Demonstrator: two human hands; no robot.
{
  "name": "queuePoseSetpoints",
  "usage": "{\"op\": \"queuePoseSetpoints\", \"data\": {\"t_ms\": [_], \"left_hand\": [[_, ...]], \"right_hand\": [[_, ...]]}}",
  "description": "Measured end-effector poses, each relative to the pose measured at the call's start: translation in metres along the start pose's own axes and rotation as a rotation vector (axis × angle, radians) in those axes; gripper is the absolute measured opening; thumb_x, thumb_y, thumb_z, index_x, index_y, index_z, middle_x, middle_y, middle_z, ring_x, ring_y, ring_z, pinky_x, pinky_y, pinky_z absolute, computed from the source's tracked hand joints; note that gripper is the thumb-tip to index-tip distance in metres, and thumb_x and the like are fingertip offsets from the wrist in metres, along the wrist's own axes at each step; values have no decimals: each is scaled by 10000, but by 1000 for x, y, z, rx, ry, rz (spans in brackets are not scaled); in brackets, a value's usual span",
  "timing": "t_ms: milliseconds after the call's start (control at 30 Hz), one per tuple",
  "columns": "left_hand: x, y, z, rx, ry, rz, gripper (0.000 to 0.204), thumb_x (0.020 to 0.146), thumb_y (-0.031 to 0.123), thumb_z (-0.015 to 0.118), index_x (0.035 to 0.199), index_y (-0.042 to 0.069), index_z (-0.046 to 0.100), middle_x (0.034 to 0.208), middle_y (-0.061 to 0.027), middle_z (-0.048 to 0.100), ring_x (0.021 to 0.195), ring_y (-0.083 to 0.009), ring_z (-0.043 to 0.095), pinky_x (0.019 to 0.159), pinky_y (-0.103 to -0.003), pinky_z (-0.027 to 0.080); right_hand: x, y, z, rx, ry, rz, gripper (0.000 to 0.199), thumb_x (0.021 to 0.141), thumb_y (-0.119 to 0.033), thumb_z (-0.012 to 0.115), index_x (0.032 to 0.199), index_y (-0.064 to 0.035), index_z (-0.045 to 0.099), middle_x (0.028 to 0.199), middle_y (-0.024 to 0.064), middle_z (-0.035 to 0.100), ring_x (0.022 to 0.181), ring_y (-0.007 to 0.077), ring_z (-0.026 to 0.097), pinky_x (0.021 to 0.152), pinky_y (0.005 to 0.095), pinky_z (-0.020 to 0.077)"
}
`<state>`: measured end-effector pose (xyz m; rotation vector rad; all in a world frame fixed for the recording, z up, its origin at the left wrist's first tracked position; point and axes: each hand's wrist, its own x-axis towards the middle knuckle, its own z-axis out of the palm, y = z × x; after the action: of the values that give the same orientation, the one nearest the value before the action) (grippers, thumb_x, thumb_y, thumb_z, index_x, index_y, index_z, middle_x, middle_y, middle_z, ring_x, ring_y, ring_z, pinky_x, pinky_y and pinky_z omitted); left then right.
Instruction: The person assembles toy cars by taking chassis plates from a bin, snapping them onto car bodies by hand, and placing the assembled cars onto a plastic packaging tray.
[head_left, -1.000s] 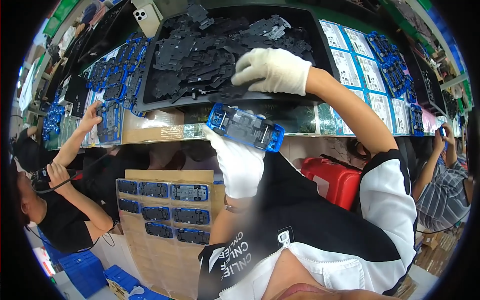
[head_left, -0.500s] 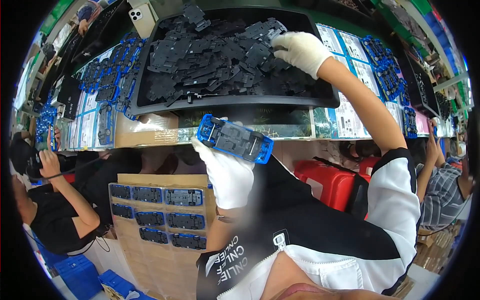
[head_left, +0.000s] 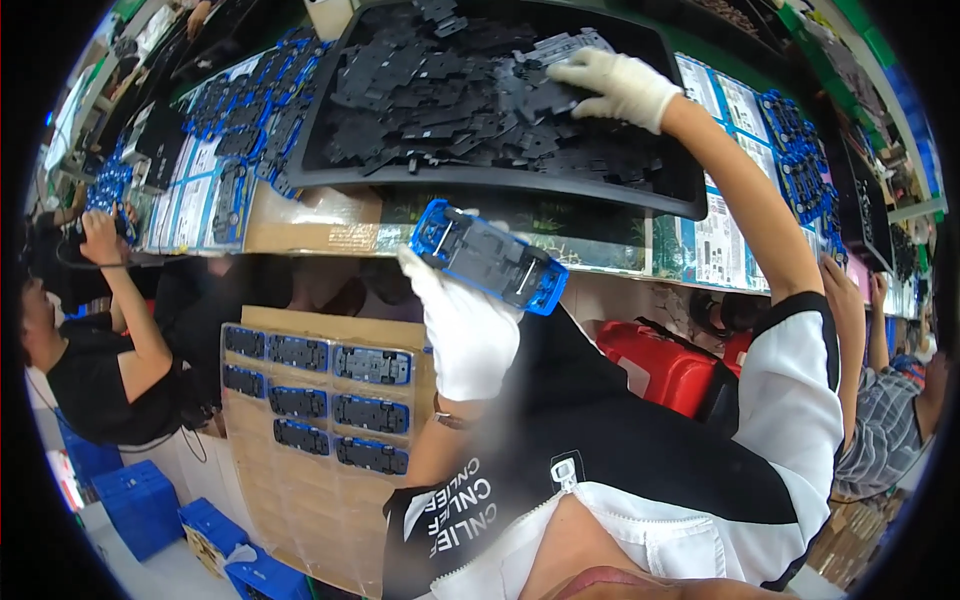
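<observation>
I am seeing my left hand [head_left: 468, 330], gloved in white, closing its fingers around a blue frame [head_left: 488, 256] with a grey insert, holding it up just in front of the bench edge. Farther out, my right hand [head_left: 618, 85], also gloved, is reaching into the black tray [head_left: 500, 180], its fingers resting on the heap of black parts [head_left: 450, 95]; I cannot tell whether they are pinching one.
</observation>
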<state>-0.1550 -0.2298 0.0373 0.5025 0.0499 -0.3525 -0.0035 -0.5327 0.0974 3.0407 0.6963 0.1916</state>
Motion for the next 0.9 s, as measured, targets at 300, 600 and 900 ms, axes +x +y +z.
{"op": "queuePoseSetpoints", "data": {"t_ms": [300, 600, 900], "left_hand": [[0, -21, -9, 438, 211, 306, 682, 983, 573, 340, 1403, 39, 399, 1352, -199, 480, 1230, -360, 498, 1079, -504, 389], [-7, -23, 8, 312, 180, 334, 631, 960, 320, 604, 1446, 18, 337, 1357, -185, 481, 1222, -293, 521, 1043, -424, 411], [-3, -18, 34, 298, 278, 166, 411, 958, 386, 625, 1237, 92, 552, 1154, -52, 614, 1041, -166, 602, 925, -332, 478]], "right_hand": [[-84, -178, -54, 476, 347, 234, 522, 774, -327, 787, 1212, -108, 605, 1135, 177, 571, 953, 352, 631, 827, 406, 529], [-87, -230, -19, 469, 327, 361, 613, 718, -306, 824, 1222, -81, 559, 1147, 143, 552, 986, 341, 613, 762, 418, 543], [-92, -231, -13, 588, 315, 312, 606, 777, -234, 761, 1290, -41, 503, 1192, 163, 573, 992, 369, 624, 807, 428, 544]]}}
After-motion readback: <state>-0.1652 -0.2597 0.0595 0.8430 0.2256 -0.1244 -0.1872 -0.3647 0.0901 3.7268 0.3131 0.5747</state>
